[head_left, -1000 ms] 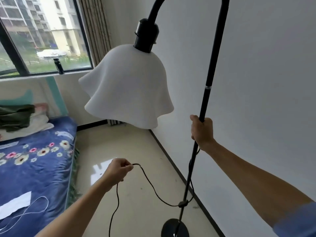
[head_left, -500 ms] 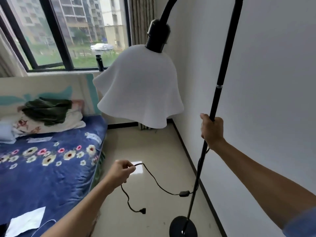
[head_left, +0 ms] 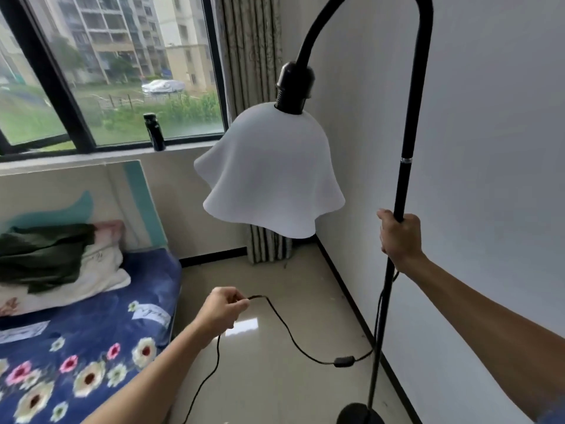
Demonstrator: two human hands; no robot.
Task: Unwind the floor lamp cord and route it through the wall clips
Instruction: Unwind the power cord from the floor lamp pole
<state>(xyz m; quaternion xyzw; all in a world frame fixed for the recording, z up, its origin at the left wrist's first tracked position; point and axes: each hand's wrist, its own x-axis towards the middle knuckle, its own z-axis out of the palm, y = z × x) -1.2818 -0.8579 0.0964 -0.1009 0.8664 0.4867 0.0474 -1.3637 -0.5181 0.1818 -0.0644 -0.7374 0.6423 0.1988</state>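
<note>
While the right hand [head_left: 399,237] is gripping the black lamp pole [head_left: 406,154] to steady it close to the white wall [head_left: 489,148], the left hand [head_left: 224,307] is pinching the cord [head_left: 290,335] between thumb and fingers out over the tiled floor [head_left: 275,377]. The cord is sagging from that pinch down through an inline switch [head_left: 344,361] and back toward the lower pole, while its other length is dropping below the left hand and out of the bottom of the view, so the plug end is not showing. A short run of cord is also lying along the pole just under the right hand; whether any turns remain wound there is hard to tell. The unwinding is looking mostly done, judging by how much slack is hanging free. The routing is not begun: no wall clips are showing anywhere on the visible wall, and the cord is touching none of it. The white shade [head_left: 269,175] is hanging between the two hands, above them.
</note>
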